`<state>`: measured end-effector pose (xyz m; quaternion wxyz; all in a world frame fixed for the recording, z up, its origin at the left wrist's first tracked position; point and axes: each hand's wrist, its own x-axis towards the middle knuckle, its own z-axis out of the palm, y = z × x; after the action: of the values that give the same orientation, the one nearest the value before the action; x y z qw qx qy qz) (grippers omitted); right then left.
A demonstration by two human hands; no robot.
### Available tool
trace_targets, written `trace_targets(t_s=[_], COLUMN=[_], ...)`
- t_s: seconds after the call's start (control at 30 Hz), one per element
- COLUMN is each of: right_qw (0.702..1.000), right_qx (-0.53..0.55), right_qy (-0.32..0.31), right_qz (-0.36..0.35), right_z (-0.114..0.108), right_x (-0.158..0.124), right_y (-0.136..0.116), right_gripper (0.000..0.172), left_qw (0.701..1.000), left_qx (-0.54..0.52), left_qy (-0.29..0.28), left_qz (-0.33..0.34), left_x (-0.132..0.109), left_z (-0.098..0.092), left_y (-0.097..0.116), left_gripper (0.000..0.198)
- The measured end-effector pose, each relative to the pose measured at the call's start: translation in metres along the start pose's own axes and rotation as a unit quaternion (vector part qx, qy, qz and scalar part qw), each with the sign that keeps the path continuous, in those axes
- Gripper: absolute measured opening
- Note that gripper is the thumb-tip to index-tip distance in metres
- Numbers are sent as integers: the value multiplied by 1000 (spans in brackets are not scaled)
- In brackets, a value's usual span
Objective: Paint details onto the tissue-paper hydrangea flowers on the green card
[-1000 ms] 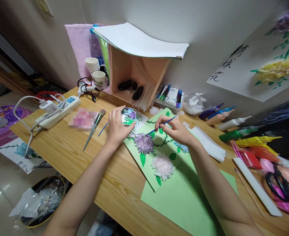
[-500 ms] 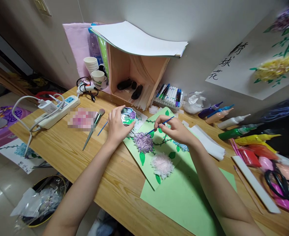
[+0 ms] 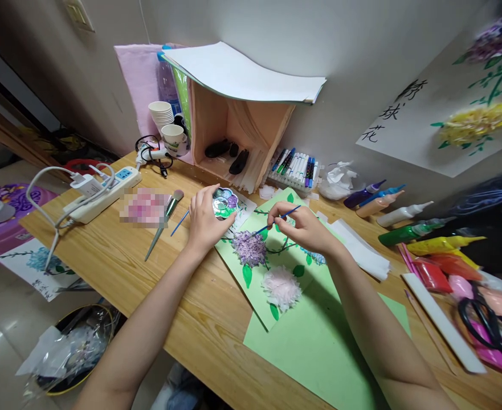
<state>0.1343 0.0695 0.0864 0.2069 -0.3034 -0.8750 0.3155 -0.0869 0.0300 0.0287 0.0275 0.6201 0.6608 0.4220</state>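
My right hand pinches a thin blue paintbrush; its tip touches the green card just above a purple paper flower. A pale pink paper flower and a blue one, partly hidden by my wrist, also sit on the card among painted green stems and leaves. My left hand curls round a small flower-shaped paint palette, holding it on the wooden table at the card's upper left corner.
A make-up style brush and a second blue brush lie left of my left hand. A power strip, paper cups, an open wooden box, markers, paint bottles and scissors ring the table.
My right hand and the brush tip have crept slightly left and up along the painted stem. My left hand stays on the palette.
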Motion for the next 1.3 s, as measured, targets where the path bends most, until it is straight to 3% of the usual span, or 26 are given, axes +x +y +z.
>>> trace_targets(t_s=[0.3, 0.43, 0.63, 0.8, 1.07, 1.2, 1.3], right_qw=[1000, 1000, 1000, 999, 999, 997, 989], right_qx=[-7, -17, -9, -14, -1, -6, 14], right_qy=[7, -22, 14, -34, 41, 77, 146], right_qz=[-16, -14, -11, -11, -22, -10, -22], right_z=[0, -1, -7, -5, -17, -30, -38], right_x=[-1, 0, -3, -1, -9, -20, -27], right_y=[-3, -6, -8, -12, -13, -12, -12], right_gripper=[15, 15, 17, 15, 17, 20, 27], left_qw=[1000, 1000, 1000, 1000, 1000, 997, 991], left_qx=[0, -1, -7, -6, 2, -4, -17], left_qy=[-5, -8, -4, -12, -16, -39, -61], left_qz=[6, 8, 16, 19, 26, 68, 117], left_x=[-2, -2, -2, -2, -2, -2, -5], left_z=[0, 0, -1, 2, 8, 9, 7], left_y=[4, 3, 2, -2, -11, -10, -4], left_gripper=[62, 62, 61, 59, 60, 63, 66])
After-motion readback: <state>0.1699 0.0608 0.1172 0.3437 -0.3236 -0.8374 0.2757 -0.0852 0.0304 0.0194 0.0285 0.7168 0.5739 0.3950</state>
